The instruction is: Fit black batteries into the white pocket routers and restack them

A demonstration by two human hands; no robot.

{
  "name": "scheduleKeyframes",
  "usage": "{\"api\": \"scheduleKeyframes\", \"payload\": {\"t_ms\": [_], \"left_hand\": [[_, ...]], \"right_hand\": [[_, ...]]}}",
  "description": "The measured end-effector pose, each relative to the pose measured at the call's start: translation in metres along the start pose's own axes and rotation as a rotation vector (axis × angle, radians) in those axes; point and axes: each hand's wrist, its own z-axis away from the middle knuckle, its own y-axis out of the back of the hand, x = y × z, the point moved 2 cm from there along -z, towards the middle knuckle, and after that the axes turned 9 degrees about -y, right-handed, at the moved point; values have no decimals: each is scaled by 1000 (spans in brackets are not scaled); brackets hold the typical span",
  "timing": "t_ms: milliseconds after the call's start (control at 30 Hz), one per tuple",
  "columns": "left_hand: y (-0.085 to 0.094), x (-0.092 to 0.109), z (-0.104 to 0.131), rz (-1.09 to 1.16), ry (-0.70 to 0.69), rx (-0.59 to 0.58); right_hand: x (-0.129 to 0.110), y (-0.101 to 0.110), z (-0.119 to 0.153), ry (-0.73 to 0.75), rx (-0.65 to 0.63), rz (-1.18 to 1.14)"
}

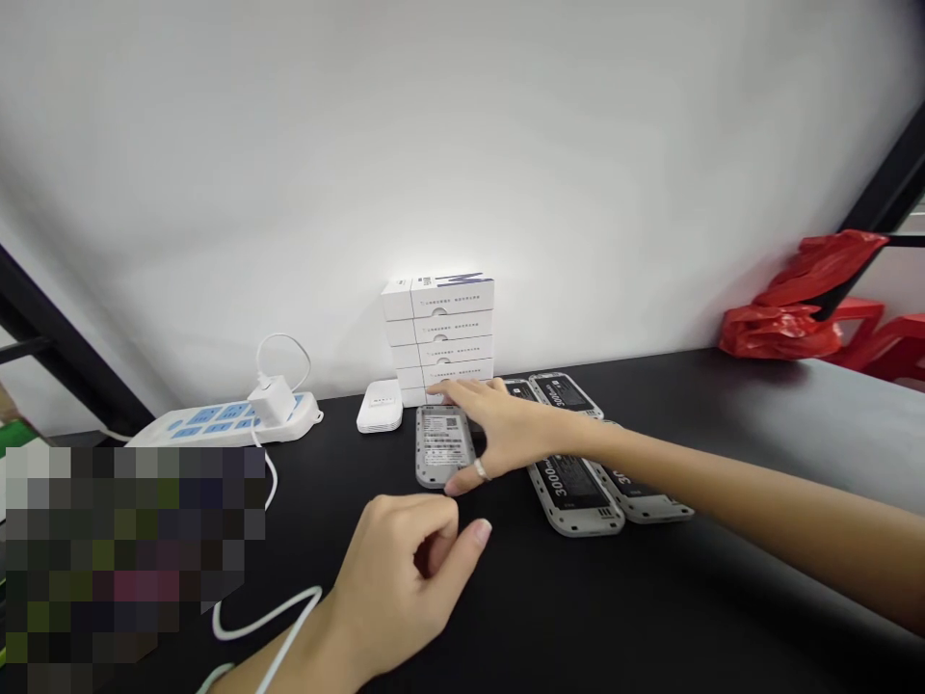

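My right hand (498, 419) reaches in from the right and spans a grey open-backed device (444, 448) with a white printed label and QR code. Its fingertips are at the far edge, its thumb at the near right corner. A ring is on one finger. Nearer to me, my left hand (409, 569) is loosely curled above the black table, thumb pointing right, with nothing visible in it. Beside and under my right forearm lie several similar devices (574, 487) with black batteries marked 3000mAh, partly hidden by the arm.
White boxes (455, 328) are stacked against the wall. Left of them lies a small pile of white covers (380, 407). A power strip (217, 424) holds a white charger (272, 400), whose cable (281, 607) runs near my left wrist. Red plastic bags (787, 308) are at right.
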Motion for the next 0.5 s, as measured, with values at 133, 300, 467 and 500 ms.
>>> {"api": "scheduleKeyframes", "payload": {"t_ms": [133, 300, 467, 500], "left_hand": [[3, -3, -4, 9, 64, 37], [1, -2, -7, -53, 145, -152], [-1, 0, -7, -102, 143, -208], [-1, -1, -7, -102, 146, -209]], "right_hand": [[11, 1, 38, -96, -62, -22], [15, -4, 64, -125, -113, -48], [29, 15, 45, -74, -60, -128], [32, 19, 38, -51, -35, -113]]}}
